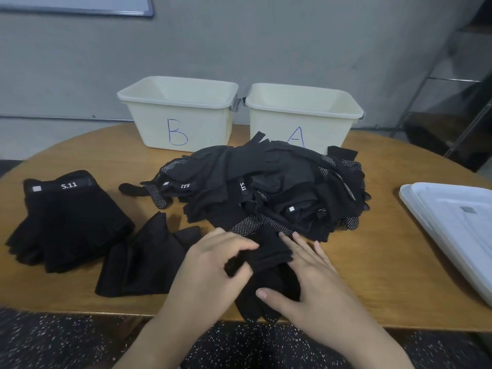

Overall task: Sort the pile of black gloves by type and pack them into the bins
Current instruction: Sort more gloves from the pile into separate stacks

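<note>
Nearest us, our left hand (pixel 213 265) pinches a black glove (pixel 266 255) at the table's (pixel 372 262) front edge, while our right hand (pixel 306 280) lies flat with fingers spread on another glove beneath, perhaps two. Just beyond sits the main pile (pixel 266 187). Two sorted stacks (pixel 69 219) lie left. Bins B (pixel 178 115) and A (pixel 300 115) stand behind.

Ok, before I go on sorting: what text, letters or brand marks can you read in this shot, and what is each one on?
"B": blue handwriting on the front of the left bin.
"A": blue handwriting on the right bin, its foot hidden by the glove pile.
"5.11": white, on the cuff of the top glove in the left stack.
"5.11": on two cuffs in the pile, turned sideways or upside down.
Small white cuff tags: too small to read.
</note>
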The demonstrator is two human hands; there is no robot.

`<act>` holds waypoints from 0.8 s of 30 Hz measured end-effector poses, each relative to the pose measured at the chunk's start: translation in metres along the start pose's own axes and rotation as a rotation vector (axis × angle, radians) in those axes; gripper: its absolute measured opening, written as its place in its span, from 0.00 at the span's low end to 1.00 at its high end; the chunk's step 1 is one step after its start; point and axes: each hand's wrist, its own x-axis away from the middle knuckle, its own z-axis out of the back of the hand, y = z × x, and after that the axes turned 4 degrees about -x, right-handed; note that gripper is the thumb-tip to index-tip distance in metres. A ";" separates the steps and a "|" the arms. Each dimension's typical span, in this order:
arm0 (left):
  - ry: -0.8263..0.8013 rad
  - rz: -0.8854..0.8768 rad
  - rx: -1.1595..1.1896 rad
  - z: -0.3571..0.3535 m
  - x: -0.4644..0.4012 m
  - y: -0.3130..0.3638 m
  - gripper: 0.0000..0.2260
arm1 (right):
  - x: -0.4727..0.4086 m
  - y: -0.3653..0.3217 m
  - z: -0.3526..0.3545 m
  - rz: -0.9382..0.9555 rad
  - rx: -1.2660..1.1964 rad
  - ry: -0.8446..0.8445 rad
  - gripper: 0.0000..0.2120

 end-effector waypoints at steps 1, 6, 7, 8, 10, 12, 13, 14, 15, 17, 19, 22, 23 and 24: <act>-0.003 -0.036 -0.031 -0.001 0.002 0.001 0.13 | 0.000 0.001 0.000 0.000 -0.012 0.000 0.42; -0.065 -0.098 -0.110 -0.003 0.009 0.004 0.14 | 0.000 0.005 -0.001 -0.046 -0.169 0.041 0.52; -0.083 -0.116 -0.129 -0.004 0.010 0.004 0.14 | 0.000 0.007 -0.002 -0.068 -0.202 0.048 0.55; -0.095 -0.144 -0.144 -0.006 0.011 0.005 0.14 | 0.000 0.010 -0.003 -0.078 -0.228 0.058 0.59; -0.104 -0.196 -0.175 -0.008 0.013 0.005 0.13 | -0.002 0.016 -0.007 -0.092 -0.251 0.070 0.64; -0.096 -0.219 -0.196 -0.010 0.014 0.004 0.13 | -0.002 0.018 -0.008 -0.110 -0.263 0.069 0.66; -0.088 -0.223 -0.204 -0.010 0.014 0.004 0.13 | -0.002 0.016 -0.008 -0.114 -0.266 0.069 0.65; -0.077 -0.229 -0.211 -0.010 0.014 0.005 0.13 | -0.002 0.014 -0.007 -0.118 -0.267 0.067 0.64; -0.071 -0.234 -0.215 -0.010 0.014 0.005 0.13 | -0.001 0.012 -0.006 -0.121 -0.268 0.060 0.64; -0.081 -0.247 -0.223 -0.012 0.015 0.008 0.12 | 0.000 0.008 -0.004 -0.119 -0.270 0.055 0.66; -0.131 -0.235 -0.236 -0.014 0.015 0.009 0.13 | 0.001 0.008 -0.002 -0.117 -0.269 0.052 0.64; -0.201 -0.194 -0.206 -0.013 0.016 0.008 0.15 | 0.002 0.008 0.000 -0.088 -0.230 0.050 0.55; -0.213 -0.186 -0.190 -0.010 0.016 0.008 0.17 | 0.001 0.008 0.000 -0.057 -0.194 0.045 0.54; -0.215 -0.180 -0.172 -0.007 0.017 0.008 0.20 | 0.000 0.008 -0.001 -0.025 -0.158 0.039 0.53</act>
